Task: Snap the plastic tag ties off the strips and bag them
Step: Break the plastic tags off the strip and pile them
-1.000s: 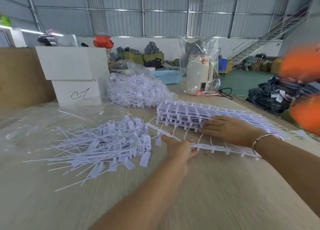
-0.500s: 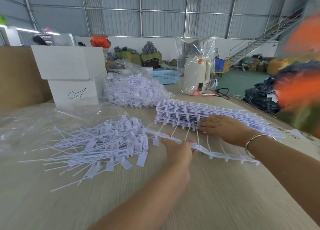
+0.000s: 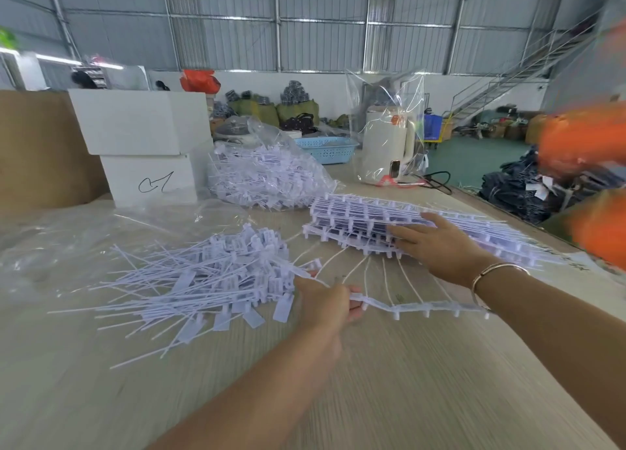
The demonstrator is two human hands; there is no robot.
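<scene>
Head view: at the centre of the frame the left hand (image 3: 325,302) has its fingers curled round one end of a white plastic strip (image 3: 426,305), which runs from that hand toward the right and ends under the right forearm. Thin white ties (image 3: 369,268) still joined to this strip fan up from it toward the stack of strips (image 3: 366,219) in the right middle of the frame. The right hand (image 3: 440,246) lies on that stack with its fingers straight and spread, pressing flat on the near edge; a thin bracelet (image 3: 487,271) circles its wrist. In the left middle of the frame a loose pile of snapped-off tag ties (image 3: 210,280) lies on the pale wood-grain desk (image 3: 406,382), touching the left hand's knuckles. Above this pile, toward the upper centre, a clear plastic bag (image 3: 271,175) is stuffed with more white ties. To its left stand two stacked white boxes (image 3: 142,144). A cream-coloured kettle (image 3: 386,148) under clear wrap stands in the upper right centre, beside a light blue basket (image 3: 327,148).
</scene>
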